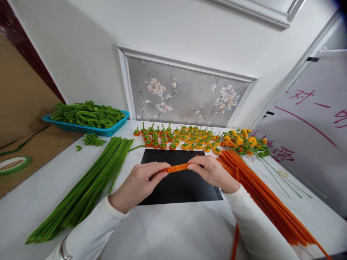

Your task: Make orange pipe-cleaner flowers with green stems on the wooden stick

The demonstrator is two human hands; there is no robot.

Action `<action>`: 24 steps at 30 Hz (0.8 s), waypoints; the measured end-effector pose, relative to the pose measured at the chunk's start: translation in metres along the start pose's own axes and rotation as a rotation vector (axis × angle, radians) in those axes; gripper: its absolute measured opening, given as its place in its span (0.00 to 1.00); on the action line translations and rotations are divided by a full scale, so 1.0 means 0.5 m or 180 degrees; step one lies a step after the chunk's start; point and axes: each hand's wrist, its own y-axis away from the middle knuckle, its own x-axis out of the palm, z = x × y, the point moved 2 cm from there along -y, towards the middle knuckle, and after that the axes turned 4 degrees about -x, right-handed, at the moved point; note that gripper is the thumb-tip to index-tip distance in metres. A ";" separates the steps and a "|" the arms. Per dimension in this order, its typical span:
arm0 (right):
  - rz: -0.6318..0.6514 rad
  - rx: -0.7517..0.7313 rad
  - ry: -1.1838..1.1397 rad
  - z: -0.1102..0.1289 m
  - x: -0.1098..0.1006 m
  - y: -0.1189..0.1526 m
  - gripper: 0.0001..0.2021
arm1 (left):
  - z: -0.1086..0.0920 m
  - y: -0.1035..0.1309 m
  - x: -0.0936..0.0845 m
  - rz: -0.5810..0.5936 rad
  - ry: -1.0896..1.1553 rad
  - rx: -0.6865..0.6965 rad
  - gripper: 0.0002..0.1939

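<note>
Nearest to the camera, the left hand point(139, 183) and the right hand point(211, 171) pinch the two ends of one short orange coiled piece point(177, 168), which is held above the black mat point(179, 184). Left of the hands lies a bundle of green stems point(89, 191), and right of them a bundle of orange stems point(271, 202). Beyond the hands stand small orange and yellow pieces with green tops point(187, 137).

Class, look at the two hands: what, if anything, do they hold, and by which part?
An orange coil, its ends pinched in the fingers of the left hand and right hand.
</note>
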 end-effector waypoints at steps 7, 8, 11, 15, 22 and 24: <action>0.0064 0.0044 -0.0110 0.000 -0.007 0.004 0.15 | -0.003 0.000 0.005 0.0090 0.0155 -0.0133 0.13; 0.0040 0.0023 -0.0081 0.000 -0.008 0.004 0.14 | 0.000 -0.001 0.007 0.0185 0.0260 -0.0303 0.14; -0.0061 -0.0040 0.0040 -0.001 -0.008 0.005 0.12 | 0.013 -0.002 0.009 0.0594 0.0765 -0.0902 0.23; -0.0146 -0.0127 0.0145 0.000 -0.008 0.007 0.11 | 0.023 -0.002 -0.003 0.0797 0.0948 -0.1276 0.21; -0.0195 -0.0336 0.0302 0.013 -0.007 0.005 0.10 | 0.017 -0.002 -0.003 0.1129 0.0789 -0.1240 0.13; -0.0241 -0.0360 0.0328 0.013 -0.005 0.005 0.10 | 0.014 -0.003 0.000 0.1020 0.0619 -0.1135 0.12</action>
